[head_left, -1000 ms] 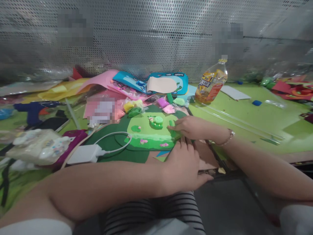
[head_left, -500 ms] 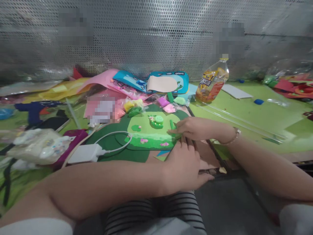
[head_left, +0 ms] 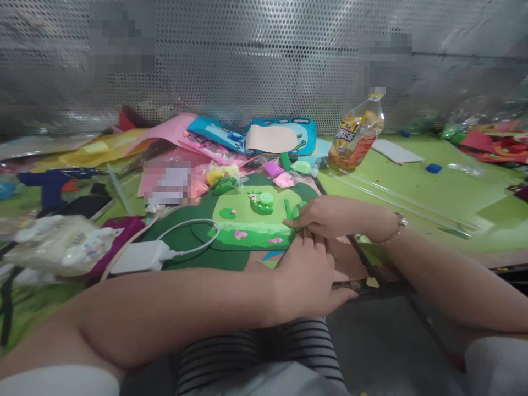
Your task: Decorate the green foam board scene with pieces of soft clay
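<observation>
Just beyond the right hand (head_left: 336, 218), which is nearer than the left hand (head_left: 306, 278) bunched against it, a slim green strip (head_left: 287, 208) points toward the board's (head_left: 229, 199) far edge, any grip hidden.

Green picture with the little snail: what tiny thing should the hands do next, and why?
Perhaps the right hand could gently press the green strips: its fingertips are by their lower ends, while the left hand is at the picture's lower right corner.
</observation>
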